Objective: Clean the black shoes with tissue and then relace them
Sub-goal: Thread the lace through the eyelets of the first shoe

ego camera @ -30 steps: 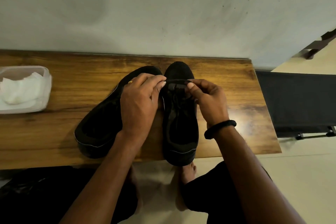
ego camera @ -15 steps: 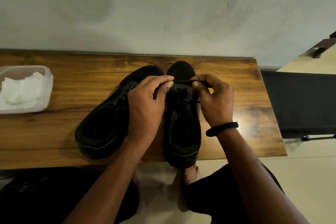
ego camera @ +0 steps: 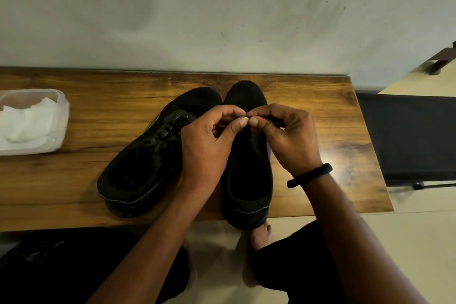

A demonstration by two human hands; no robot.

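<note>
- Drawn together since the earlier frames: left hand (ego camera: 207,140) and right hand (ego camera: 290,138), a second ago spread apart along a taut stretch of lace, now thumb-tip to thumb-tip above the right shoe (ego camera: 246,180).
- Both clenched into a pinch, thumb against forefinger, remaining fingers curled under. Presumably gripping the lace, but cannot tell how much of it: black on black and hidden behind the fingertips.
- Right shoe flat on the wooden table (ego camera: 74,180), toe toward the wall, heel jutting past the near edge. Left shoe (ego camera: 148,155) just beside it, angled away to the left.
- Likely still mid-relacing on the right shoe, with the tissue (ego camera: 27,118) left in its tub (ego camera: 61,96) well apart at the far left.
- Risk of the lace slipping from so small a pinch. Would come from tugging before getting a firmer hold, and would undo the last crossing.
- Risk of dragging the shoe off the table. Would come from any pull toward the body, given the overhanging heel and no hand pressing it down. Bare foot (ego camera: 259,237) directly below.
- Risk of skipping an eyelet or ending with uneven ends. Would come from threading by feel in poor contrast.
</note>
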